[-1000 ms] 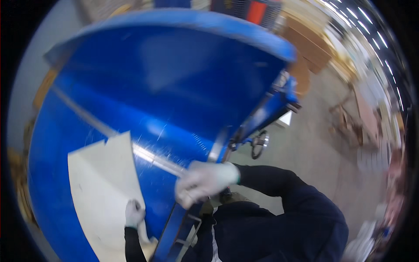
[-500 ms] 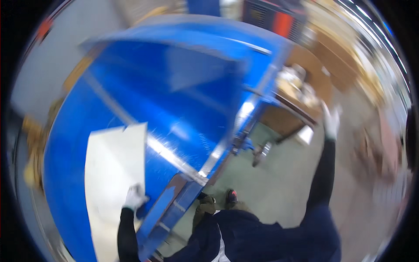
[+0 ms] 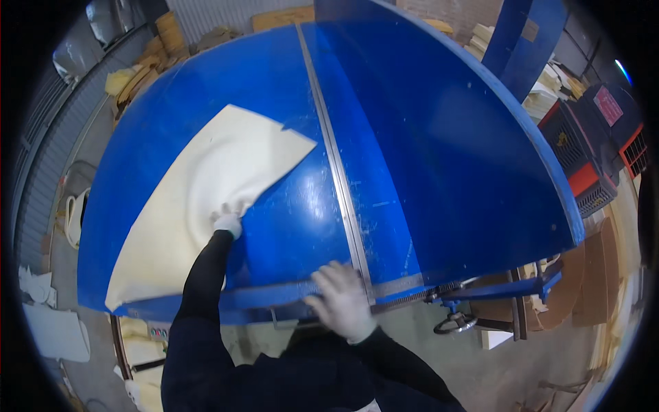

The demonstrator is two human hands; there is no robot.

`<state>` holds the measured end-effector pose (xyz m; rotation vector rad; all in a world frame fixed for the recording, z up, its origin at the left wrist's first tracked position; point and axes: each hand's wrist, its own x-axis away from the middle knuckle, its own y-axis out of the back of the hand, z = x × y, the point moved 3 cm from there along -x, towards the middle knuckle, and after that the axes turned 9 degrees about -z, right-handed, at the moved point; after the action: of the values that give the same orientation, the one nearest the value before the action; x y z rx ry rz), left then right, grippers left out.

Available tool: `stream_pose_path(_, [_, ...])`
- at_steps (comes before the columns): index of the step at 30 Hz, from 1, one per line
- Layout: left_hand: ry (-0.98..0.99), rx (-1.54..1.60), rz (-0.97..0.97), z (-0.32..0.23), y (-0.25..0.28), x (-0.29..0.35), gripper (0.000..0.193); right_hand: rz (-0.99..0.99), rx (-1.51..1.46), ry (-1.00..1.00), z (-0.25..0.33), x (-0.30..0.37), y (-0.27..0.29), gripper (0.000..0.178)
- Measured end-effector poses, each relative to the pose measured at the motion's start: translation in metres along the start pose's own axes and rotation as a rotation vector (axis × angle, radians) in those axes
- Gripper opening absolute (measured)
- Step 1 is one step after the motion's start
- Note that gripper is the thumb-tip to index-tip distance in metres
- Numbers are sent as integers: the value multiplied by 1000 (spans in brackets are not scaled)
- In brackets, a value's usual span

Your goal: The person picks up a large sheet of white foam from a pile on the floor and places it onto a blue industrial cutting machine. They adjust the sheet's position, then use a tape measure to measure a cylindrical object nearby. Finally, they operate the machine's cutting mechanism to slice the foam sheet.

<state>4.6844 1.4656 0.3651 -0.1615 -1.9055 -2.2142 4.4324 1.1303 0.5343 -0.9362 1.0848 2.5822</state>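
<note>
A cream foam-like sheet (image 3: 199,172) lies on the left part of a large blue table (image 3: 274,75), bulging up in the middle. My left hand (image 3: 228,221), in a white glove, rests on the sheet near its right edge with the fingers apart. My right hand (image 3: 341,302), gloved too, is over the table's front edge beside a metal strip (image 3: 329,151) set into the top. Its fingers are spread and hold nothing. Right of the strip rises a big blue panel (image 3: 473,137).
A handwheel (image 3: 455,323) sits under the table's front edge at the right. Beyond the panel stands a dark and red machine (image 3: 583,158). Brown cardboard (image 3: 600,275) leans at the right, and more foam pieces (image 3: 58,333) lie on the floor at the left.
The view has swung to the right, bringing the table square in front of me. My right hand has come in from far out right to the table's front edge. My left hand stays on the sheet.
</note>
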Motion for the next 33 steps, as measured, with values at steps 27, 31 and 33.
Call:
stream_pose_path(27, [847, 655, -824, 96, -154, 454, 52, 0, 165, 124, 22, 16, -103, 10])
stream_pose_path(31, [979, 362, -874, 222, -190, 433, 69, -24, 140, 147, 23, 18, -104, 11])
stream_pose_path(33, [1040, 363, -766, 272, -188, 403, 71, -35, 147, 154, 21, 19, -106, 10])
